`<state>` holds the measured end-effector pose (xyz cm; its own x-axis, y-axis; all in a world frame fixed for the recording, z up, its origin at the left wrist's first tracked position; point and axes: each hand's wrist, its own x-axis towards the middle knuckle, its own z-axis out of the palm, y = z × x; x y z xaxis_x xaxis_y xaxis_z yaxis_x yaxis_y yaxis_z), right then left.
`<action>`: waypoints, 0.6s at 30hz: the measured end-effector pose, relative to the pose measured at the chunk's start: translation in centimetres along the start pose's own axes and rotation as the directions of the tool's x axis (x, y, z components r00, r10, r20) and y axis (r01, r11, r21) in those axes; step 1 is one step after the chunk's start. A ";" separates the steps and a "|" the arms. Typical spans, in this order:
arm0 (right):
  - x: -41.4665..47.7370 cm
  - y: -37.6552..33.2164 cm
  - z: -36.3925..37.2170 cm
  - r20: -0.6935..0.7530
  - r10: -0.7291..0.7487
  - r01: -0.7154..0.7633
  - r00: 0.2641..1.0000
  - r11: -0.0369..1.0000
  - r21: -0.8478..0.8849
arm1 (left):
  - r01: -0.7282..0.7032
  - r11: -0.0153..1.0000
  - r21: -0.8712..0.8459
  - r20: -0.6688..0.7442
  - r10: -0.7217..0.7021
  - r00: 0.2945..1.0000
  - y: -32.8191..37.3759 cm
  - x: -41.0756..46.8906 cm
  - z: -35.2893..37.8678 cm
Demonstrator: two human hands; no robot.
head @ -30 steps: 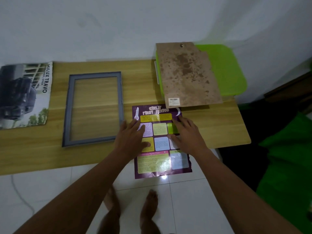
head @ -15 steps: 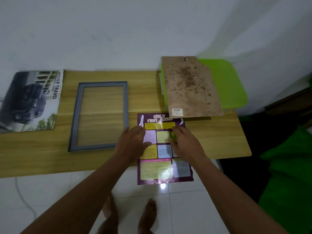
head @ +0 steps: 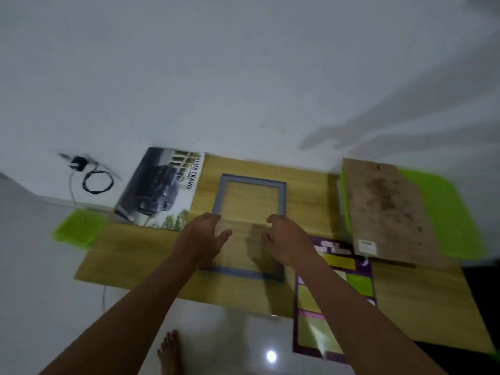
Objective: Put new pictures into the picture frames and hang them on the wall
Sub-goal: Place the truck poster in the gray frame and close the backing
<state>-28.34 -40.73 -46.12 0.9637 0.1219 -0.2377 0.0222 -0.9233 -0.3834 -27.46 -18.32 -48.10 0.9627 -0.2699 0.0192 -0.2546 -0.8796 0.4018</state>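
Note:
An empty grey picture frame (head: 253, 180) lies flat on the wooden table (head: 419, 301). Both my hands hover over its lower half, thumbs spread and fingers loosely curved, with nothing visible in them. My left hand (head: 200, 236) is over the frame's left side, my right hand (head: 284, 239) over its right side. The purple poster (head: 335, 262) with coloured panels lies to the right of the frame, overhanging the table's front edge and partly under my right forearm. A stained brown backing board (head: 387, 209) rests on a green box (head: 454, 212) at the right. The view is blurred.
A car poster (head: 159, 190) lies left of the frame, against the white wall. A green lid (head: 78, 228) sticks out at the table's left end. A plug with a coiled black cable (head: 92, 177) sits on the wall. My bare foot (head: 169, 350) stands on the white tiles.
Both hands left the purple poster and moved left over the grey frame. The camera swung left and up, bringing the plug and green lid into view.

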 end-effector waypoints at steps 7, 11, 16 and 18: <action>8.1 -10.2 1.6 0.012 0.029 -0.030 1.000 1.000 0.010 | 0.070 0.995 -0.078 -0.018 -0.072 0.997 -11.9 3.5 -4.4; 12.9 -14.6 4.0 0.056 0.073 -0.076 0.996 0.995 0.058 | 0.040 0.998 -0.050 0.011 -0.039 0.999 -18.1 6.0 -5.9; 17.7 -17.8 8.0 0.068 0.175 -0.182 0.982 0.978 0.103 | 0.161 0.984 -0.079 0.053 -0.157 0.986 -24.3 8.5 -5.4; 19.0 -18.3 9.2 0.071 0.234 -0.240 0.970 0.966 0.093 | 0.188 0.982 -0.031 0.065 -0.185 0.981 -25.8 9.3 -5.0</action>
<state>-12.88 -18.11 -51.87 0.9206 -0.0720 -0.3837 -0.2347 -0.8875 -0.3966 -11.47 3.81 -53.75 0.9852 -0.1271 -0.1152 -0.0664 -0.9019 0.4269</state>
